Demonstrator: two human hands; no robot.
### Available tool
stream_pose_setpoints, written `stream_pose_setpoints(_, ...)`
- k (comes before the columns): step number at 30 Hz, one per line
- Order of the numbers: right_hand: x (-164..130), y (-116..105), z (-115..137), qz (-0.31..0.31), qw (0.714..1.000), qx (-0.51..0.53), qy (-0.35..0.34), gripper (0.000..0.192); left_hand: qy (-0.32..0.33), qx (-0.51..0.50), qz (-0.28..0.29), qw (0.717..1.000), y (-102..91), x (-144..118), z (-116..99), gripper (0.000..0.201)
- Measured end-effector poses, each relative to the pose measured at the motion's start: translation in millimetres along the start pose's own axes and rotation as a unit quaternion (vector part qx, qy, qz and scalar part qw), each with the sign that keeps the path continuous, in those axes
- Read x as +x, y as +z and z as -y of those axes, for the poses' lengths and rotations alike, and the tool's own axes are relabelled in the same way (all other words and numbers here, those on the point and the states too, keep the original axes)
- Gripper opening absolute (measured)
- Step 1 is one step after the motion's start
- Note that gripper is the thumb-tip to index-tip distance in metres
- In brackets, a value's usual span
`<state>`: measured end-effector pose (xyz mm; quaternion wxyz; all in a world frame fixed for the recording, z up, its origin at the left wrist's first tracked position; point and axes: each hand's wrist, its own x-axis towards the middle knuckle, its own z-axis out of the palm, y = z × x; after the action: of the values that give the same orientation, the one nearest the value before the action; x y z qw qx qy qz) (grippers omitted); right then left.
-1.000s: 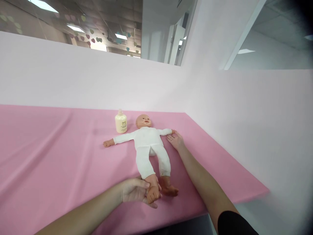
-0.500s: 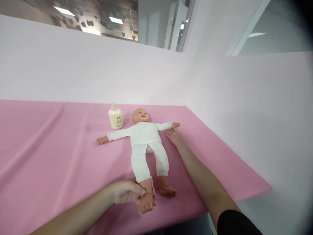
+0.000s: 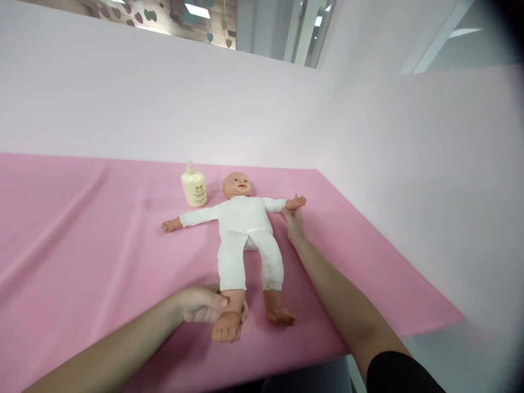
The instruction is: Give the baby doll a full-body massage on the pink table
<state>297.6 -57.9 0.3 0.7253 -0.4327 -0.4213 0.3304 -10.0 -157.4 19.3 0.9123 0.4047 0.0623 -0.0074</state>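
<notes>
One baby doll (image 3: 244, 215), white-suited, lay on its back on a pink covering (image 3: 356, 262), an upright cream bottle (image 3: 195, 188) near its head. The left hand (image 3: 200, 304) had its fingers wrapped around one ankle; the right hand (image 3: 294, 225), fingers partly curled, touched one wrist, firmness of hold indiscernible.

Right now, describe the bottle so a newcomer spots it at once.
Find the pink-covered table against the white wall. Near its far edge, just left in the picture of the head of the baby doll, is the bottle. It stands upright, pale yellow with small dark print and a narrow top, whereas the doll lies on its back.
</notes>
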Motion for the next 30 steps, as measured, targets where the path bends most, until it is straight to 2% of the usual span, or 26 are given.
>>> stream_pose_setpoints(3, -6.4, 11.5, 4.1, 0.031, 0.996, -0.042, -0.067, 0.072, 0.064, -0.032, 0.010, 0.997, -6.9, 1.6, -1.3, 0.050)
stream_pose_setpoints(5, -13.2, 18.3, 6.2, 0.064, 0.994, -0.056, -0.076, 0.063, 0.097, -0.050, -0.004, 0.994, -12.0, 4.2, -1.8, 0.052)
stream_pose_setpoints(11, -31.4, 26.0, 15.9, 0.149, 0.966, -0.173, -0.124, 0.035, 0.150, -0.067, -0.136, 0.977, -21.5, 12.4, -4.6, 0.056)
stream_pose_setpoints(16, -33.3, 26.6, 22.4, 0.177, 0.945, -0.217, -0.171, 0.033, 0.133, -0.104, -0.221, 0.960, -21.8, 16.8, -11.5, 0.055)
stream_pose_setpoints(21, -31.8, 25.1, 19.7, 0.219, 0.913, -0.272, -0.209, 0.031, 0.127, -0.097, -0.296, 0.942, -16.4, 21.1, -16.6, 0.053)
stream_pose_setpoints(25, -30.4, 23.8, 18.7, 0.252, 0.901, -0.286, -0.207, 0.028, 0.118, -0.079, -0.312, 0.940, -18.5, 25.3, -14.2, 0.052)
stream_pose_setpoints(30, -29.6, 22.1, 19.9, 0.260, 0.910, -0.269, -0.180, 0.027, 0.082, -0.056, -0.257, 0.961, -33.0, 27.6, -4.8, 0.058)
